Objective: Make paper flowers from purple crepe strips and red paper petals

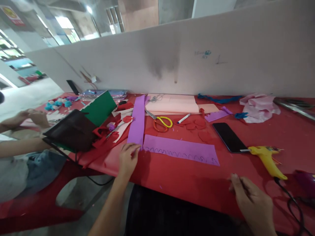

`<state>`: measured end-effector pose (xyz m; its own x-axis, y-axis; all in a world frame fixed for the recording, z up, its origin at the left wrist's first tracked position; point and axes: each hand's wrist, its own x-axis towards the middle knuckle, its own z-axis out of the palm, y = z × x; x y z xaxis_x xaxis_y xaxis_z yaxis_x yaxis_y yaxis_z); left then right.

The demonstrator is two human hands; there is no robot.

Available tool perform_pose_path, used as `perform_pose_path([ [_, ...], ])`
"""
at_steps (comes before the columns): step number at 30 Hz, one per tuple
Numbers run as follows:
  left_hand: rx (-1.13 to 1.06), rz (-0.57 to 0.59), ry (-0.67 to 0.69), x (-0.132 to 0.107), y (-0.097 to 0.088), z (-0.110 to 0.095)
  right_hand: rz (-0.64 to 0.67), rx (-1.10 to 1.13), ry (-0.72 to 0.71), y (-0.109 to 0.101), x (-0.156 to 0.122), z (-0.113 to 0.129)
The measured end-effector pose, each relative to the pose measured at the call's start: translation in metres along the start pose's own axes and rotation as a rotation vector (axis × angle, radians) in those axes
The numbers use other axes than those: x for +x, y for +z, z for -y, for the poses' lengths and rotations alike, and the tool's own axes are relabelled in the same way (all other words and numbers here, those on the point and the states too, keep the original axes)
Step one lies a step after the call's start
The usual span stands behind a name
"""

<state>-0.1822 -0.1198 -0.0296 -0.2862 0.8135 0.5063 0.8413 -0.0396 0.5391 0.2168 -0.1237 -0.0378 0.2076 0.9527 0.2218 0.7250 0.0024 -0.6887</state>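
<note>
My left hand (128,159) rests on the red table (187,177), fingertips pinching the near end of an upright purple paper strip (138,119). A second purple strip (180,150) with a scalloped line drawn along its near edge lies flat to the right of that hand. My right hand (251,200) hovers near the table's front edge, fingers closed around a thin dark stick-like thing, perhaps a pen, that I cannot make out clearly.
Scissors (161,123) with orange and yellow handles, a white marker (183,118), a black phone (228,137) and a yellow glue gun (268,159) lie on the table. Red paper scraps, green and black sheets (81,126) sit left. Another person's arms (27,119) work at far left.
</note>
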Motion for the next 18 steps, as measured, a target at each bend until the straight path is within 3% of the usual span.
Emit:
perform_pose_path([
  [2, 0.114, 0.035, 0.09, -0.004, 0.003, 0.0, 0.007, 0.01, -0.006, 0.0, 0.0, 0.004],
  [4, 0.178, -0.015, 0.103, -0.007, 0.004, 0.0, 0.017, 0.035, -0.007, 0.001, 0.0, 0.006],
  [9, 0.151, -0.08, 0.115, -0.006, 0.011, -0.01, 0.006, 0.112, 0.006, 0.003, 0.003, 0.003],
  [15, 0.008, 0.034, 0.19, 0.009, 0.04, -0.047, -0.001, 0.138, -0.053, 0.006, 0.004, 0.001],
  [18, -0.022, 0.171, 0.232, 0.022, 0.058, -0.066, 0.01, 0.155, -0.065, 0.005, 0.003, 0.002],
])
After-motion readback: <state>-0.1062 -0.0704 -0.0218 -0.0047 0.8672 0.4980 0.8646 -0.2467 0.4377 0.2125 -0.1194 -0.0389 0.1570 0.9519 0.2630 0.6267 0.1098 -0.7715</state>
